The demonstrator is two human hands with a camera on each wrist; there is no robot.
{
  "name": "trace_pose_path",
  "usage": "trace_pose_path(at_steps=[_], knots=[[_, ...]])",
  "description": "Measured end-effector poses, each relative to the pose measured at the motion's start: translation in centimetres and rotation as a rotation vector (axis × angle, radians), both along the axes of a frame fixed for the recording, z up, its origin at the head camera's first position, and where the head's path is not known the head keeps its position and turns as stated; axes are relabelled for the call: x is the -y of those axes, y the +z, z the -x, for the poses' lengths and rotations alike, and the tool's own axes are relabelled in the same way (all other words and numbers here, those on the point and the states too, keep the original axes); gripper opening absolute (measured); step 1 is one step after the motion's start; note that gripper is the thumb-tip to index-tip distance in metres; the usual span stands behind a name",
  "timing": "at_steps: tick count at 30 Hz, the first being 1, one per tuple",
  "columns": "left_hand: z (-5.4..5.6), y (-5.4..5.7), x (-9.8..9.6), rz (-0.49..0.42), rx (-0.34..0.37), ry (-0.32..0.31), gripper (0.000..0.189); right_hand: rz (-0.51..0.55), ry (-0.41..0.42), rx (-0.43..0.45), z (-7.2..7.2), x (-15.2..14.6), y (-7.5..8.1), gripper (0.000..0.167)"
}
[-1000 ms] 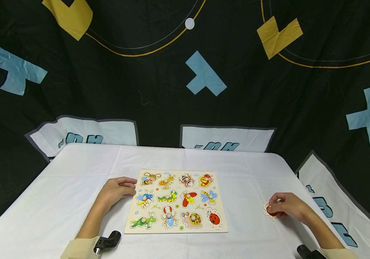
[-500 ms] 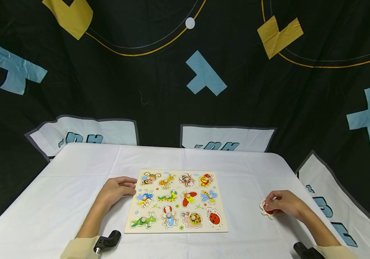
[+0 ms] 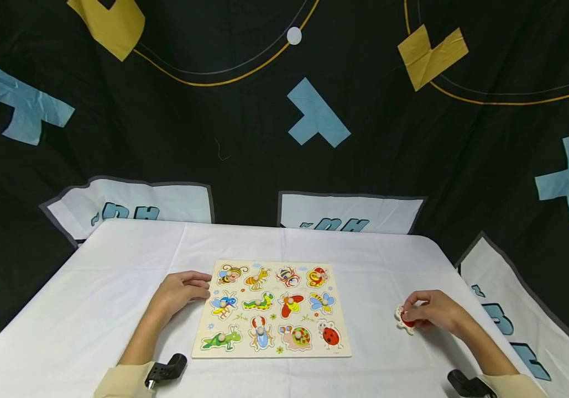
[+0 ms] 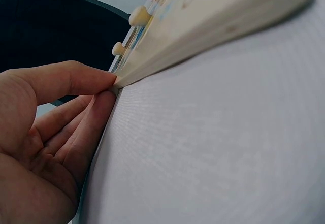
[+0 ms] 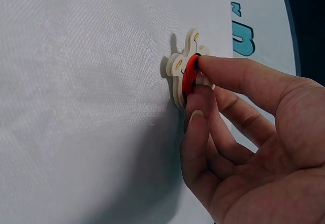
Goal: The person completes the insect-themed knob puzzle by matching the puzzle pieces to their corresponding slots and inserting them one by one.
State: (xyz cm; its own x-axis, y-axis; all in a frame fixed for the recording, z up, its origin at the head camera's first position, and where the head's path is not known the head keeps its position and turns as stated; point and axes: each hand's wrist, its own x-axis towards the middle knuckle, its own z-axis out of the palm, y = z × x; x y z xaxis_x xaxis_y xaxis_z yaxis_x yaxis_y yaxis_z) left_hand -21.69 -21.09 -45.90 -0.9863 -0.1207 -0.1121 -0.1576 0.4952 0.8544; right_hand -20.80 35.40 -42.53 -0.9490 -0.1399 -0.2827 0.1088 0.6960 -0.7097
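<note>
A flat wooden peg puzzle board (image 3: 275, 266) with several coloured insect pictures lies mid-table, most carrying a small knob. At its left edge is my left hand (image 3: 177, 293); in the left wrist view its index finger (image 4: 76, 77) is nearly straight, the tip right at the corner of the board (image 4: 218, 10). My right hand (image 3: 436, 310), well right of the board, pinches a red ladybug puzzle piece (image 5: 189, 75) between thumb and fingers. The piece is tilted close over the cloth, its knob mostly hidden by the fingers. A ladybug picture (image 3: 330, 335) without a knob shows at the board's lower right.
A white cloth covers the table (image 3: 374, 265). Behind hangs a dark curtain (image 3: 244, 160) with yellow and blue shapes. Black wrist mounts (image 3: 167, 369) sit on both forearms.
My right hand has slid slightly left and away from me, carrying the ladybug piece with it. The left hand and the board stay in place.
</note>
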Motion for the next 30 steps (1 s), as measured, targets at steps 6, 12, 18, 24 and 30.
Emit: trace_pose_path(at_steps=[6,12,18,24,30], knots=[[0.0,0.0,0.0,0.003,-0.003,-0.001,0.042,0.012,-0.016,0.009,0.1,0.1,-0.1,0.019],[-0.1,0.1,0.0,-0.011,-0.001,0.000,0.043,0.057,0.025,0.004,0.3,0.3,-0.2,0.022],[-0.1,0.0,0.0,-0.017,-0.001,0.002,0.042,0.064,0.037,-0.006,0.3,1.2,-0.1,0.024],[-0.1,-0.1,-0.1,-0.013,-0.001,0.006,0.043,0.067,0.064,-0.039,0.5,2.4,-0.1,0.023],[0.0,0.0,-0.1,-0.004,-0.006,0.001,0.043,0.065,0.071,-0.060,0.7,3.9,-0.3,0.022]])
